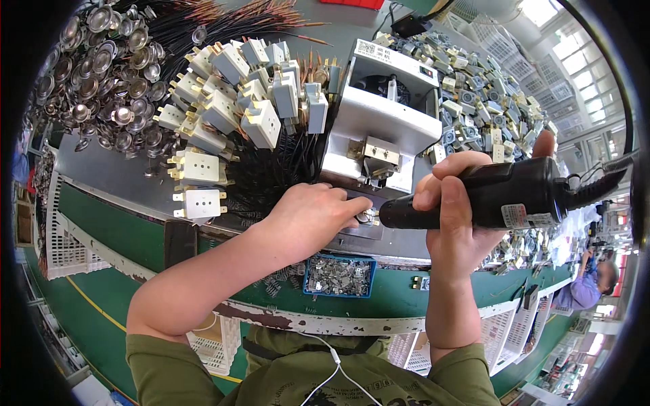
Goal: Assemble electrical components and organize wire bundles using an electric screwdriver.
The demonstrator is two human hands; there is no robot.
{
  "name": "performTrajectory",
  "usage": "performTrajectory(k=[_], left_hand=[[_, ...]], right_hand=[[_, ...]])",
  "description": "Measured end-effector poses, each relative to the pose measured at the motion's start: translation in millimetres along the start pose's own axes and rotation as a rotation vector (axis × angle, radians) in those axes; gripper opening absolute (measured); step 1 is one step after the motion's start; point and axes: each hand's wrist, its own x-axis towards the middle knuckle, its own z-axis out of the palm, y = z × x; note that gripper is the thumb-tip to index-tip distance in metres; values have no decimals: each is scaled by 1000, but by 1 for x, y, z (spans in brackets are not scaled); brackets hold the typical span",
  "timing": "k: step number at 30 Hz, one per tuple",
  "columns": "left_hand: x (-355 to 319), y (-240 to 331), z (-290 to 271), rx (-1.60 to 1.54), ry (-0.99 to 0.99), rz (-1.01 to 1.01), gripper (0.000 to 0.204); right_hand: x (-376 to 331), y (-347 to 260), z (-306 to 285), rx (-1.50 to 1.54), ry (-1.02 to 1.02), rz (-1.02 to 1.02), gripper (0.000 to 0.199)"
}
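My right hand [457,210] is wrapped round a black electric screwdriver [484,193], held nearly level, its narrow end pointing left. That end meets a small metal-and-white part [367,216] at the fingertips of my left hand [315,213]. The left fingers are pinched on this part, and they hide most of it. Just beyond stands a silvery metal bench device [389,122] with a small block fixture [380,152] at its front. Left of my left hand are grey-white switch blocks [203,203] with brass terminals, and black wires [261,179].
Round metal caps [101,61] are heaped at the far left, with copper-ended wires [230,17] beside them. More small switch units [481,101] are piled at the right. A blue tray [338,276] of small metal pieces lies near me. Another person [586,284] is at the far right.
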Motion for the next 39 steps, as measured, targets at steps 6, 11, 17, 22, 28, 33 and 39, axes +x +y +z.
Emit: performTrajectory(k=[6, 11, 17, 22, 28, 33, 39], left_hand=[[1, -1, 0, 7, 1, 26, 28], [2, -1, 2, 3, 23, 55, 29], [0, -1, 2, 18, 13, 55, 32], [-3, 0, 3, 87, 31, 64, 33], [-11, 14, 4, 206, 302, 182, 28], [-52, 43, 20, 87, -27, 267, 15], [-55, 44, 29, 119, -72, 283, 16]], right_hand=[[-2, 6, -2, -3, -26, 42, 89], [-1, 10, -2, 43, -26, -26, 89], [1, 11, 0, 27, -121, -113, 89], [0, 11, 2, -28, -115, -82, 92], [4, -28, 1, 11, -8, -117, 87], [8, -23, -9, -116, -43, -74, 82], [24, -52, -16, 93, 10, -51, 34]])
